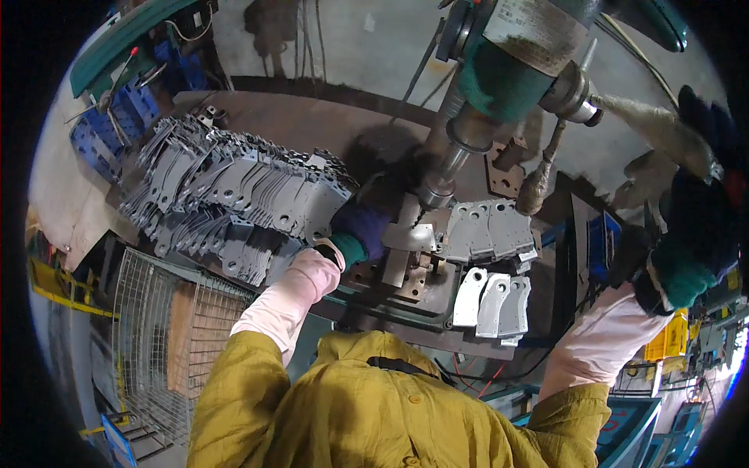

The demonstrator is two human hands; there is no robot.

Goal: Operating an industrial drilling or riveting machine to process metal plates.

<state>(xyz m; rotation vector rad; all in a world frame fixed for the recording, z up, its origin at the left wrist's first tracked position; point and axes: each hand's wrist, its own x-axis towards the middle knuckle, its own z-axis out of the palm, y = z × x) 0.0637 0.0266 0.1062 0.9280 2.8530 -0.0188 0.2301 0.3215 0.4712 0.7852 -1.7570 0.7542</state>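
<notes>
My left hand, in a dark blue glove with a green cuff, is closed on the left end of a flat grey metal plate. This plate lies across a steel jig on the machine table, just below the spindle of a green drill press. Shadow hides most of the left fingers. Far to the right, my right hand, gloved the same way, is at the end of a cloth-wrapped feed lever, its fingers appearing wrapped round it in the dark.
Stacked metal plates cover the table's left side in long rows. More plates lie right of the jig, with several lighter ones nearer me. A second wrapped lever hangs beside the spindle. A wire cage stands at lower left.
</notes>
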